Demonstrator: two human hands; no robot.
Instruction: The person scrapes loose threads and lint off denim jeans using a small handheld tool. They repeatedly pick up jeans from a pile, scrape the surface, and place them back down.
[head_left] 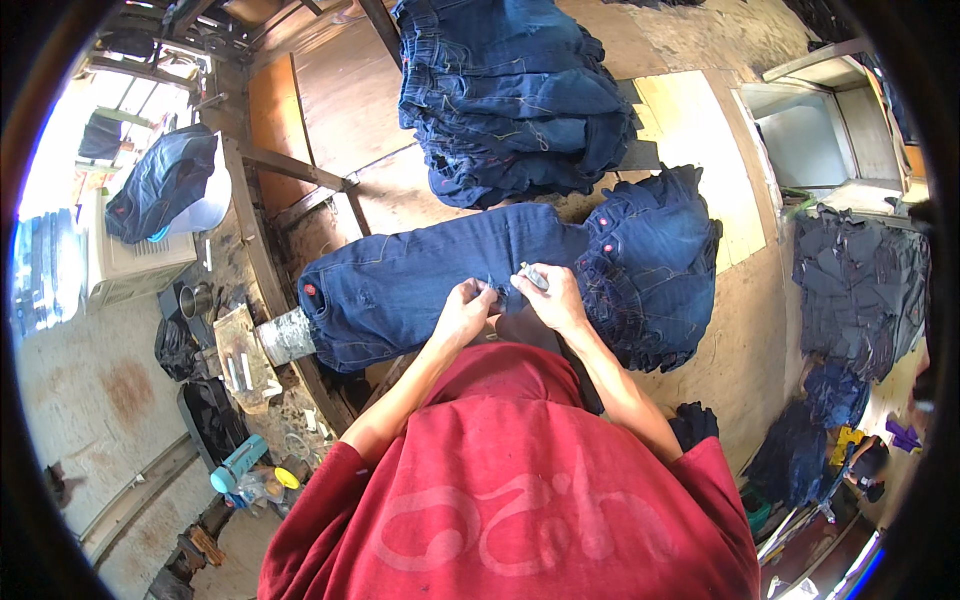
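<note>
A dark blue pair of jeans (420, 262) lies drawn lengthwise over a horizontal pole, whose pale wrapped end (287, 338) sticks out at the left. My left hand (466, 312) is closed, thumb and fingers pinching the denim at its near edge, by a small frayed light patch. Just to its right, my right hand (556, 300) is closed round a small grey hand tool with a pale tip (536, 276); its exact kind is unclear. Both hands are close together in front of my red shirt. Bunched jeans (655, 270) with red buttons lie right of my right hand.
A thick pile of jeans (510, 90) hangs beyond the pole. Dark trousers (855, 290) are heaped at the right, with another person (868, 468) below them. At the left stand a worktable with a small board (243, 360), a metal cup (196, 299) and a turquoise bottle (238, 463).
</note>
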